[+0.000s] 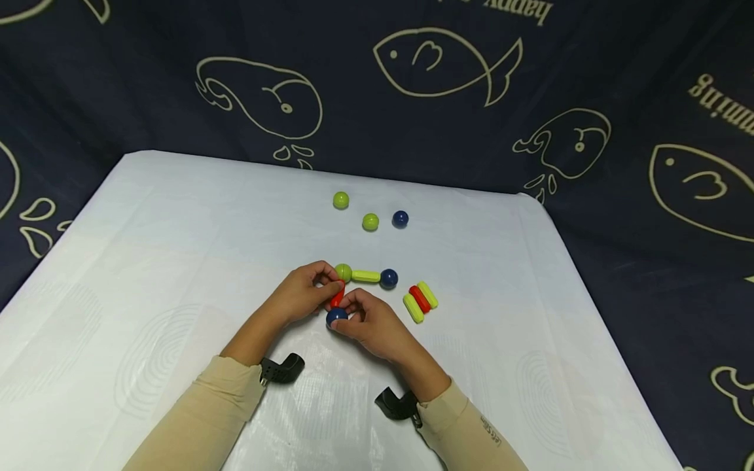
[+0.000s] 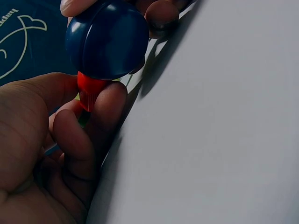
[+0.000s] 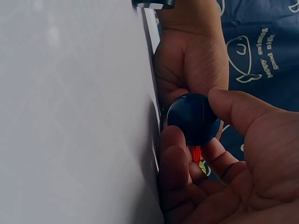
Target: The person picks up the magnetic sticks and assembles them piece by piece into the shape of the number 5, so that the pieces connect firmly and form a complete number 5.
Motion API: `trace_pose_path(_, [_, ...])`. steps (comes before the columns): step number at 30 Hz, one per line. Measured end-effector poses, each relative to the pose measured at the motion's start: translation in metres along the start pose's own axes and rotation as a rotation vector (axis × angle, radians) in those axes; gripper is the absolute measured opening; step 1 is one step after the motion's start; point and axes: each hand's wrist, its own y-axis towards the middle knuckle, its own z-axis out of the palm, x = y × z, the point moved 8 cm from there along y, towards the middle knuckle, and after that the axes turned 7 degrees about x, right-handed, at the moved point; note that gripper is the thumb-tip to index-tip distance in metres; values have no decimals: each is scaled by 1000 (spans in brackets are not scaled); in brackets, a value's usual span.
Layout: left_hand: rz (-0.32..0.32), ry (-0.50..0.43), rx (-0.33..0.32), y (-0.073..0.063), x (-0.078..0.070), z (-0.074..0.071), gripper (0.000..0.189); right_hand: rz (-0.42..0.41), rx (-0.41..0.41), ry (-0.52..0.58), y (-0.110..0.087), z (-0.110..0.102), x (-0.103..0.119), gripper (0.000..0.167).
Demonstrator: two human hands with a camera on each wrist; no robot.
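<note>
"Beige sleeves point(image 1: 200, 415) nearest; beyond?"

"The left grip point(image 1: 303, 294) pinches the red stick point(image 1: 337, 299); the right grip point(image 1: 377, 327), closed to ball width, has the blue ball point(image 1: 337, 318) at its near end, over the worktop point(image 1: 501, 261)."

"Advice?"

"Probably brace the stick, align the ball squarely, avoid jarring the green ball point(image 1: 343, 273)."

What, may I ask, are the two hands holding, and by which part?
The left hand pinches the red rod by its sides; the right hand holds the blue ball at the rod's near end, by its rounded surface.
</note>
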Motion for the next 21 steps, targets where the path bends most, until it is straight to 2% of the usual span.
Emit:
trace_pose_path(9, [-2, 1, -15, 0, 0, -1, 19, 6, 2, 3, 0, 0, 1, 27])
trace_pose_path(14, [7, -4, -3, 1, 0, 0, 40, 2, 5, 6, -1, -1, 1, 26])
trace_pose_path(17, [25, 37, -1, 1, -1, 1, 51, -5, 4, 4, 0, -1, 1, 26])
trace_pose_path(21, [56, 104, -19, 0, -4, 0, 47, -19, 4, 5, 0, 0, 2, 25])
